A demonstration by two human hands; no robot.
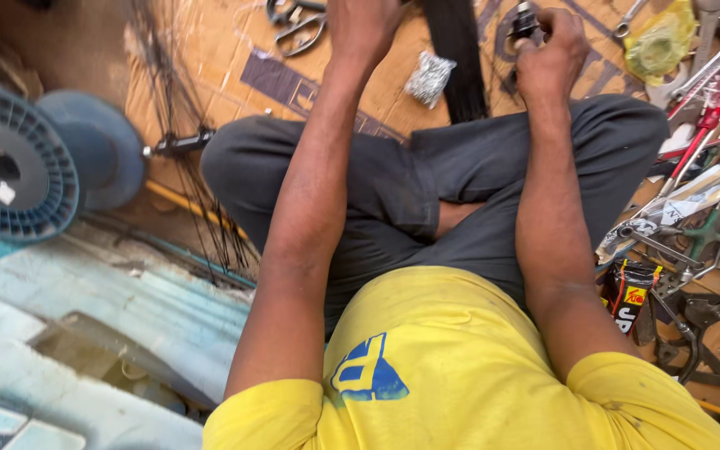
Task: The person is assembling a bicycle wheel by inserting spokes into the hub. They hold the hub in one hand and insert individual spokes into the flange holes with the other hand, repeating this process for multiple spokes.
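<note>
Small dark part (525, 18) pinched in right hand (550, 50) fingers, left hand (360, 25) grip unclear, scissors (297, 23) beside.

Blue spool (14, 164), lying at left. Scissors (296, 22), top, on cardboard (218, 42). Foil wad (429, 77), near the scissors. Loose black wires (185, 142), spread by the spool. Yellow bag (660, 46), top right. Mixed hand tools (706, 242), heaped at right.

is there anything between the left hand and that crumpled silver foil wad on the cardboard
Nothing visible. The left hand is at the top edge, and the crumpled silver foil wad lies just beside it on bare brown cardboard. The black bundle lies on the wad's far side, toward the right hand.
</note>
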